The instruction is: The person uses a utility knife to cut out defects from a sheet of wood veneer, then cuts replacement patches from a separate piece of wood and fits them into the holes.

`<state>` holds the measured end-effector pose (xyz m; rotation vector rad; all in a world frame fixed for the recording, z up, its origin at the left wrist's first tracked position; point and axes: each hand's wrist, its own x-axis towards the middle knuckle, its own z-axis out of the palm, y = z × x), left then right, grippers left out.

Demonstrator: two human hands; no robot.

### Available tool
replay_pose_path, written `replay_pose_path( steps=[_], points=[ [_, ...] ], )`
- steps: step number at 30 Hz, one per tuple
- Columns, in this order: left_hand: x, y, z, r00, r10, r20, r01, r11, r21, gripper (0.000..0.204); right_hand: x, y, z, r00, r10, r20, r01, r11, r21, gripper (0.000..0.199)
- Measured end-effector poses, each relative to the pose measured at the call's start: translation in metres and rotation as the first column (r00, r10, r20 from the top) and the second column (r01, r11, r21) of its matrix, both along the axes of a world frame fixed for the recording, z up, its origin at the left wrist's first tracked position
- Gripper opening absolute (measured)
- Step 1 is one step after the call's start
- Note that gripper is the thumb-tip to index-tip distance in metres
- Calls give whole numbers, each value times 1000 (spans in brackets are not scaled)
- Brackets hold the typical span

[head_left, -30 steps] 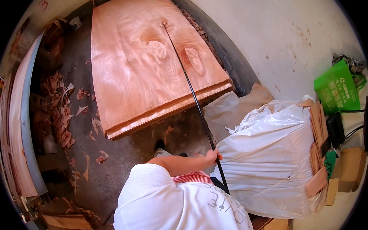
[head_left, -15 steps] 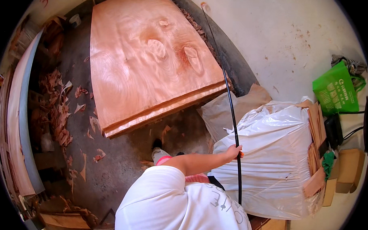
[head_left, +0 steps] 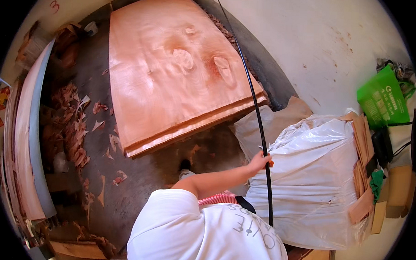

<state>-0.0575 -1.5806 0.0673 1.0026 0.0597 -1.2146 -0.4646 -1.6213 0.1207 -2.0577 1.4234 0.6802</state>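
My left hand is closed around a long, thin black pole, with the left arm stretched across to the right. A small orange patch shows beside the fingers. From below the hand the pole slants up and away, tapering and passing across the right edge of a stack of reddish-brown wood veneer sheets. Whether it touches the sheets I cannot tell. Its far end leaves the top of the picture, and its lower end disappears beside my white shirt. My right hand is not in view.
A bundle in white plastic lies at the right, near a green bag and a cardboard box. Veneer scraps litter the floor at left. Curved boards lean further left. A pale wall rises at upper right.
The pole's upper part has swung left over the sheets, and its tip has left the picture. My left hand has shifted slightly left, still gripping it. The whole view has shifted a little.
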Motion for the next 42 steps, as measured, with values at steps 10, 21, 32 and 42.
replay_pose_path(
  steps=[10, 21, 32, 42],
  points=[
    [87, 186, -37, 857, 333, 393, -435, 876, 207, 42, 54, 0, -67, 947, 164, 276, -216, 961, 173, 25],
    [-13, 527, -142, 848, 425, 316, -529, 637, 562, 21, 247, 96, -93, 822, 112, 558, -275, 936, 218, 26],
    [12, 712, -86, 797, 101, 596, -547, 541, 640, 42, 466, 366, -43, 633, 151, 760, -449, 870, 202, 20],
    [43, 924, -100, 703, 348, 620, -710, 296, 639, 39, 690, 642, -30, 558, 224, 799, -736, 578, 352, 26]
  ],
)
